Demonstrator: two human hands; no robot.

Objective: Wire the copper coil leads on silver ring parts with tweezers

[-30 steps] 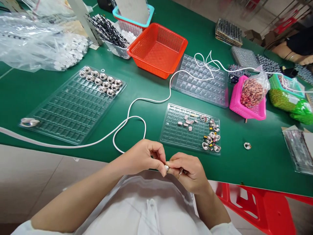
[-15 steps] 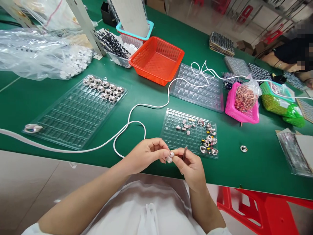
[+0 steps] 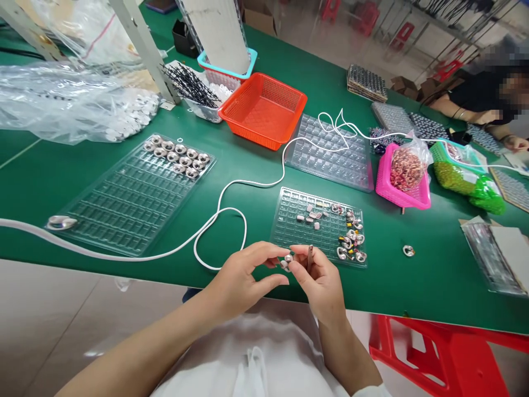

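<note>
Between my hands, close to the table's near edge, is a small shiny silvery rounded piece (image 3: 286, 262) that resembles an earbud shell. The thumb and forefinger of my right hand (image 3: 321, 280) pinch it. A thin brown tool, apparently tweezers (image 3: 310, 258), also sticks up from that hand, its lower end hidden. My left hand (image 3: 247, 274) has thumb and forefinger spread, the fingertips close against the piece. Just beyond is a clear compartment tray (image 3: 285, 220) with pale little blocks (image 3: 316, 225) in the middle and silvery parts with yellow bits (image 3: 350, 238) along its right side.
At left lies a larger clear tray (image 3: 119, 204) with silvery parts at its far end. A white cable (image 3: 219, 207) winds across the green table. Behind stand a red basket (image 3: 264, 138) and a pink basket (image 3: 382, 184). A loose silvery part (image 3: 409, 251) lies right; a co-worker's arm (image 3: 458, 113) is farther off.
My left thumb has come away from the silvery piece and dropped, widening the gap to the forefinger. The right hand still keeps hold of the piece and the tweezers. The view has shifted slightly.
</note>
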